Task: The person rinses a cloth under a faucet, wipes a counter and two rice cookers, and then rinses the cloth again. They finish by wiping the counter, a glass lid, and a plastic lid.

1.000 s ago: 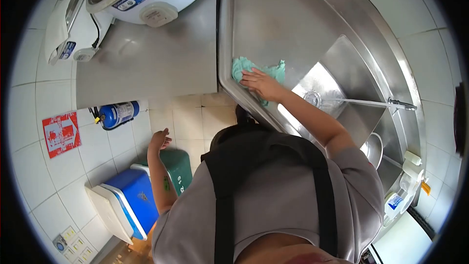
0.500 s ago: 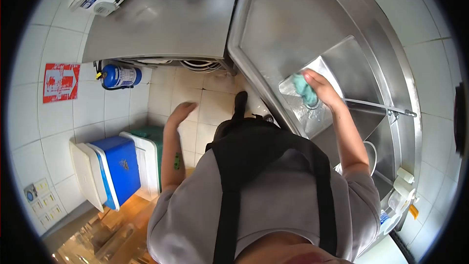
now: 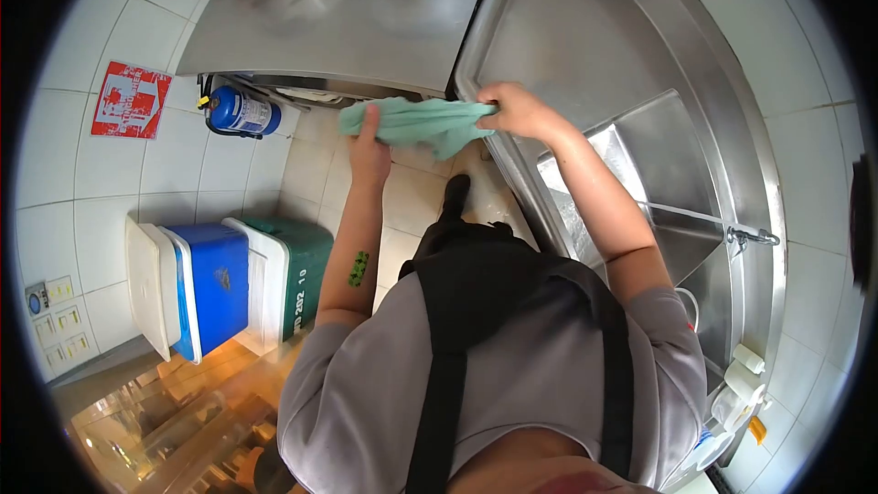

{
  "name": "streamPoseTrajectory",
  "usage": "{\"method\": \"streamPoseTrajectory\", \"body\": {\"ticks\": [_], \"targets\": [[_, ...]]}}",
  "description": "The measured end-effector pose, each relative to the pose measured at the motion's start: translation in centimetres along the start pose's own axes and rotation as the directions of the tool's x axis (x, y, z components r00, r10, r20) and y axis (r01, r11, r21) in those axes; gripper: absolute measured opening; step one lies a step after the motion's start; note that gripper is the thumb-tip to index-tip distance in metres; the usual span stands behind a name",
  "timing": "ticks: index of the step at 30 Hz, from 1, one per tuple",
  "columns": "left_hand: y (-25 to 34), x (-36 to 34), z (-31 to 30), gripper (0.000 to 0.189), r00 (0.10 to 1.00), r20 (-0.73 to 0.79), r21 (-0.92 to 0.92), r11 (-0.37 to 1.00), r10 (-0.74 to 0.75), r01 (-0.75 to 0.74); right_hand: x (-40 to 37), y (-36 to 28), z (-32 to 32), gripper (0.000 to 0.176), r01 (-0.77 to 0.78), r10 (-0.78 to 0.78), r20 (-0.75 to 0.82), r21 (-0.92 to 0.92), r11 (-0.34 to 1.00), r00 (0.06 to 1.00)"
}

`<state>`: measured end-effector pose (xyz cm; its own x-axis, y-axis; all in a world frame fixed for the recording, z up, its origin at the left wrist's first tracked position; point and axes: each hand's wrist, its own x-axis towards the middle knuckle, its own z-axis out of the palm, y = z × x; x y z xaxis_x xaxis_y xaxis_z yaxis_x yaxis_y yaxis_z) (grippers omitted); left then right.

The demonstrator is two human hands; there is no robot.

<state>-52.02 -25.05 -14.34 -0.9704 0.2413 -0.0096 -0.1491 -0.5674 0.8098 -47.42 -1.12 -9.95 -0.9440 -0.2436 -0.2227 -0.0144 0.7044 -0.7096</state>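
Observation:
A green cloth (image 3: 425, 124) is stretched out between my two hands, in front of the steel counter and over the tiled floor. My left hand (image 3: 370, 151) grips its left end, with the thumb lying over the fabric. At the opposite end, my right hand (image 3: 519, 112) is closed on a bunched corner, close to the rim of the steel sink unit. The cloth's lower edge hangs loose and looks slightly blurred. Behind my right forearm lies the sink basin (image 3: 593, 160), partly hidden, with a bright wet surface.
A steel counter (image 3: 366, 27) stands ahead, with white appliances at its back edge. A tap (image 3: 752, 236) projects from the right wall. On the left are a blue fire extinguisher (image 3: 242, 112), a blue bin (image 3: 212, 288) and a green bin (image 3: 306, 265).
My right hand has lifted the cloth from the sink basin and brought it left. My left hand, free before, has risen and taken the other end. The cloth has gone from bunched to spread.

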Motion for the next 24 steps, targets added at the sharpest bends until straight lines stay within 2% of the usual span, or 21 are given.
{"method": "streamPoseTrajectory", "body": {"ticks": [1, 2, 3, 4, 5, 6, 7, 8, 9, 10, 11, 12, 13, 15, 16, 18, 19, 20, 21, 22, 24], "targets": [[0.2, -0.3, 0.0, 0.028, 0.998, -0.042, -0.056, 0.998, 0.04, -0.042, -0.3, 0.6, -0.3, 0.023, -0.02, 0.026, -0.068, 0.088, 0.996, 0.997], [0.1, -0.5, -0.4, 0.028, 0.998, -0.048, -0.057, 0.997, 0.045, -0.048, -0.3, 0.9, -0.5, 0.023, -0.015, 0.02, -0.063, 0.085, 0.996, 0.998], [-0.2, -0.7, -1.2, 0.028, 0.998, -0.066, -0.004, 1.0, 0.003, -0.004, -0.2, 1.1, -0.6, 0.019, 0.086, -0.066, -0.072, 0.317, 0.944, 0.995], [-0.5, -0.8, -2.0, 0.028, 0.995, -0.088, 0.05, 0.998, -0.038, 0.042, 0.0, 1.2, -0.6, 0.017, 0.178, -0.147, -0.1, 0.531, 0.829, 0.984], [-1.3, -1.0, -2.7, 0.028, 0.995, -0.097, 0.051, 0.998, -0.034, 0.039, 0.3, 1.0, -1.0, 0.018, 0.152, -0.147, -0.065, 0.676, 0.721, 0.987], [-2.3, -1.2, -3.5, 0.03, 0.979, -0.101, 0.035, 0.982, -0.179, 0.184, 1.0, 1.0, -1.0, 0.018, 0.151, -0.153, -0.058, 0.675, 0.722, 0.987], [-3.6, -1.4, -4.1, 0.032, 0.941, -0.101, 0.018, 0.945, -0.324, 0.327, 1.8, 1.1, -0.9, 0.019, 0.023, 0.045, -0.066, 0.778, 0.628, 0.997], [-5.6, -1.4, -4.7, 0.033, 0.903, -0.13, -0.028, 0.912, -0.409, 0.409, 2.6, 1.1, -0.7, 0.021, -0.082, 0.243, -0.049, 0.861, 0.502, 0.969], [-7.9, -1.1, -5.0, 0.035, 0.858, -0.149, -0.077, 0.871, -0.491, 0.485, 3.4, 1.3, 0.1, 0.027, -0.005, 0.318, -0.274, 0.75, 0.661, 0.908], [-10.5, -0.3, -5.0, 0.035, 0.859, -0.143, -0.081, 0.871, -0.492, 0.485, 5.2, 3.7, 1.1, 0.027, -0.006, 0.319, -0.277, 0.746, 0.666, 0.906], [-13.1, 0.9, -4.7, 0.034, 0.817, -0.196, -0.202, 0.838, -0.542, 0.507, 7.8, 7.1, 2.3, 0.028, -0.033, 0.309, -0.445, 0.528, 0.849, 0.841], [-15.2, 2.4, -4.0, 0.033, 0.768, -0.239, -0.321, 0.795, -0.594, 0.515, 9.5, 9.2, 2.6, 0.028, -0.096, 0.245, -0.596, 0.271, 0.958, 0.764], [-16.9, 4.4, -2.8, 0.033, 0.771, -0.227, -0.319, 0.793, -0.595, 0.519, 10.0, 9.0, 1.6, 0.028, -0.098, 0.245, -0.606, 0.266, 0.959, 0.757], [-19.7, 8.1, -0.8, 0.032, 0.864, -0.08, -0.454, 0.79, -0.496, 0.412, 10.7, 7.7, 0.1, 0.029, -0.223, 0.29, -0.617, 0.186, 0.957, 0.731], [-21.0, 9.1, -0.1, 0.032, 0.863, -0.101, -0.39, 0.818, -0.495, 0.424, 10.9, 7.4, 0.3, 0.029, -0.233, 0.297, -0.624, 0.185, 0.955, 0.723], [-22.5, 9.8, 0.7, 0.032, 0.865, -0.16, -0.135, 0.878, -0.476, 0.458, 11.7, 7.1, 0.6, 0.019, -0.35, 0.225, -0.649, -0.068, 0.934, 0.727], [-22.9, 9.9, 0.4, 0.032, 0.875, -0.17, 0.086, 0.878, -0.454, 0.472, 12.2, 7.0, 0.9, 0.019, -0.361, 0.231, -0.658, -0.067, 0.93, 0.717], [-23.0, 9.4, 0.0, 0.032, 0.898, -0.142, 0.334, 0.834, -0.417, 0.44, 12.4, 7.2, 1.5, 0.014, -0.255, 0.091, -0.719, -0.123, 0.959, 0.689], [-22.7, 8.9, -0.2, 0.032, 0.918, -0.113, 0.585, 0.722, -0.379, 0.37, 12.6, 7.5, 1.9, 0.01, -0.151, -0.049, -0.764, -0.19, 0.97, 0.644], [-21.3, 8.1, -0.1, 0.032, 0.939, -0.054, 0.766, 0.588, -0.341, 0.258, 13.0, 7.8, 1.7, 0.01, -0.166, -0.039, -0.767, -0.188, 0.968, 0.64], [-17.9, 6.9, 0.4, 0.032, 0.947, 0.091, 0.917, 0.396, -0.309, 0.041, 13.7, 7.7, 1.2, 0.006, -0.11, -0.064, -0.769, -0.173, 0.979, 0.637]]}}
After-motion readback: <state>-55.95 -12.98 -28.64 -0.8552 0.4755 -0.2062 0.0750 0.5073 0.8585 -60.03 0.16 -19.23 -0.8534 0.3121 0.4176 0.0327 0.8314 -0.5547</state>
